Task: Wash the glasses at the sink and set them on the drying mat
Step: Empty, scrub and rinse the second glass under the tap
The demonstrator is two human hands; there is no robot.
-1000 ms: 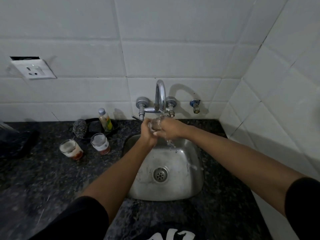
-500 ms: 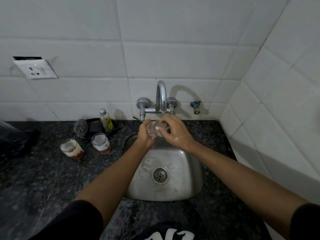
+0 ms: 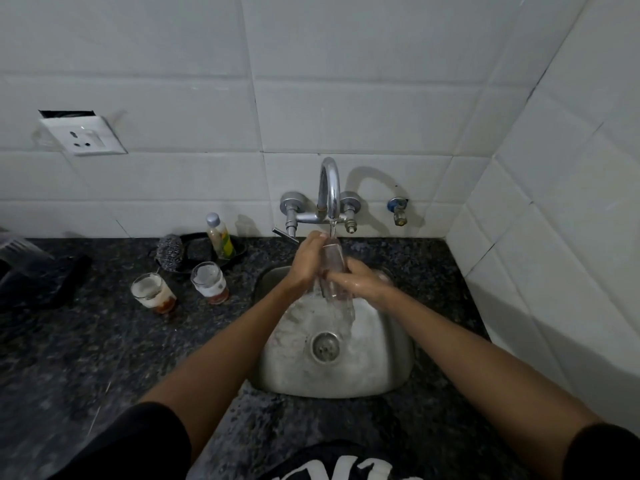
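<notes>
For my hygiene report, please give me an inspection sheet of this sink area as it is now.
Surface: dark speckled counter, steel sink set in it.
Job's things: clear glass under the running tap; two dirty glasses wait on the counter, left of the sink.
Clutter: scrubber, small bottle, black tray.
Hands: left hand and right hand both grip the clear glass.
Cables: nothing seen.
Surroundings: white tiled walls, wall socket, spare valve.
</notes>
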